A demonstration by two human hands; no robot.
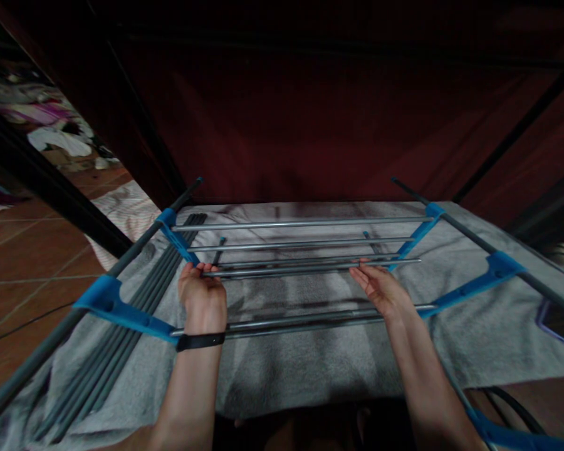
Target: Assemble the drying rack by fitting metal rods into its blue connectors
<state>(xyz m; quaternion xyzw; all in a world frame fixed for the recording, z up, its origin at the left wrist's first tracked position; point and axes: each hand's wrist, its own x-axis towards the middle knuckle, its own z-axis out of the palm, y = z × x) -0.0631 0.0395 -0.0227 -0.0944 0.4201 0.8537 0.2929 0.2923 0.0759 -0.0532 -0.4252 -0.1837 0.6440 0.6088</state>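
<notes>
A loose-looking metal rod point(286, 271) runs crosswise between my hands, inside a rack frame with grey side poles and blue plastic brackets. Near its left end, my left hand point(202, 291) is closed on it, palm up, close to the left blue bracket point(122, 311). Toward the other end, my right hand point(380, 287) grips the same rod between thumb and fingers. The rod's tip shows beyond that hand, near the right blue bracket point(474, 285). Other crossbars point(301, 223) span the frame behind and in front of the hands.
Several grey tubes point(122, 332) lie bundled on the grey blanket point(286, 369) at left. A dark red panel point(286, 125) stands close behind the rack. Clothes point(42, 119) are piled on the tiled floor at far left. Another blue plastic part point(507, 433) is at lower right.
</notes>
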